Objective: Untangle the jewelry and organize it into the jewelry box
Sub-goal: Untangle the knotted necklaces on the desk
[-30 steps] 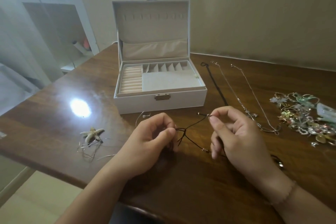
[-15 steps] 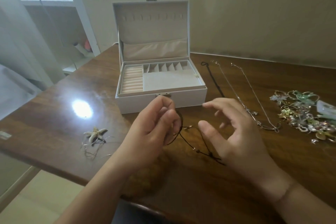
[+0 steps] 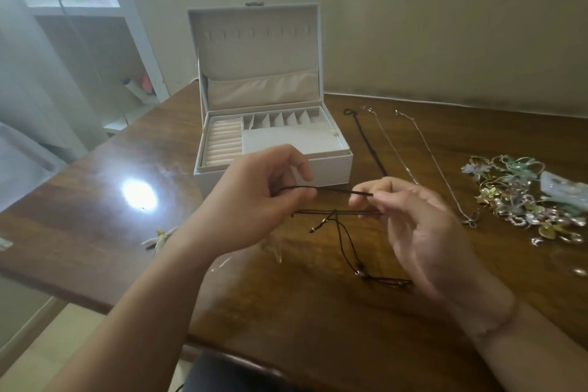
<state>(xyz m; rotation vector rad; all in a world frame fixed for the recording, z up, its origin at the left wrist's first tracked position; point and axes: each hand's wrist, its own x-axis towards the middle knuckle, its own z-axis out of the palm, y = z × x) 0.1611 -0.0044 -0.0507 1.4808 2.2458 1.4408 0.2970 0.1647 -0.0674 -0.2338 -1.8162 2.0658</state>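
Observation:
A thin black cord necklace [image 3: 337, 191] with small beads stretches between my two hands above the wooden table [image 3: 318, 312]. My left hand [image 3: 254, 204] pinches its left part. My right hand [image 3: 426, 229] pinches the right end between thumb and fingertips. Loose ends of the cord hang down and trail on the table. The white jewelry box [image 3: 331, 169] stands open just behind my hands, its beige compartments showing nothing inside.
Three necklaces lie straight to the right of the box: a black one [image 3: 366, 140] and two silver chains [image 3: 394, 149]. A tangled heap of jewelry [image 3: 521, 197] lies at the far right. A starfish pendant [image 3: 159, 239] lies at the left. White shelves stand beyond the table's left edge.
Both hands have risen from the table with the cord. The right hand, open half a second ago, now pinches the cord's end, and the cord is pulled taut between the hands.

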